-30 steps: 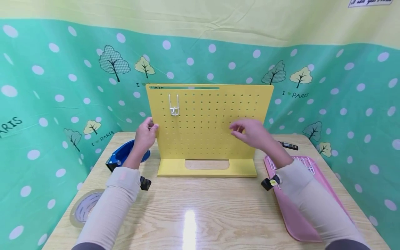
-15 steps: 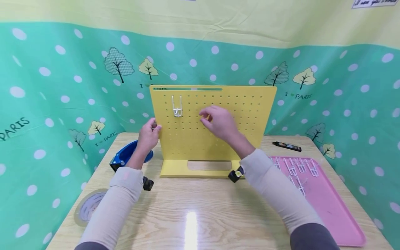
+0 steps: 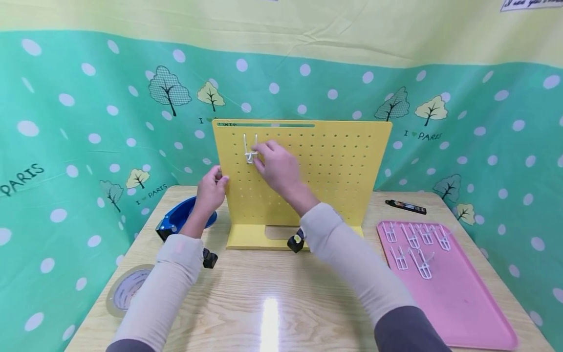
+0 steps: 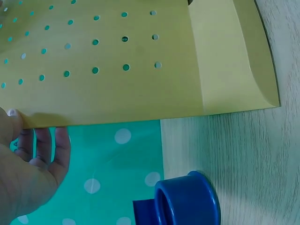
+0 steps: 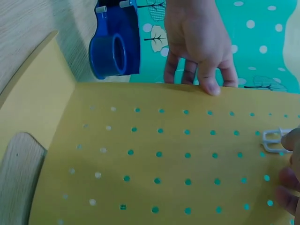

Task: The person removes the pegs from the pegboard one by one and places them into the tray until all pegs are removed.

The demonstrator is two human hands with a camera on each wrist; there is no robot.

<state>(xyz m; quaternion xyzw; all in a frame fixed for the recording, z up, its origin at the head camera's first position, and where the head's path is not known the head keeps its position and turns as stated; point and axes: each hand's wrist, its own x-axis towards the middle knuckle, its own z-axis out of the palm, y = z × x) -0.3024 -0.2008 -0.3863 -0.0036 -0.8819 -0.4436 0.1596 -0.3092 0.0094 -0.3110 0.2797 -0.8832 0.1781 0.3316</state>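
Note:
A yellow pegboard (image 3: 281,195) stands upright on its base on the table. My left hand (image 3: 212,189) grips its left edge, thumb in front and fingers behind, as the left wrist view also shows. Near the board's upper left hangs a white wire hook (image 3: 247,144). My right hand (image 3: 279,167) is at this hook, index finger and thumb pinching its lower part. In the right wrist view, the fingers cover part of the hook (image 5: 272,140); the rest of that hand is mostly outside the view.
To the right lies a pink tray (image 3: 462,303) with several white wire hooks (image 3: 423,268). A black marker (image 3: 405,206) lies behind it. On the left are a blue tape dispenser (image 3: 176,217) and a roll of clear tape (image 3: 116,293). A patterned curtain (image 3: 330,83) hangs around the table.
My right hand has moved leftward across the board to the hanging hook, its fingers coming together there. The left hand keeps its grip on the board's edge.

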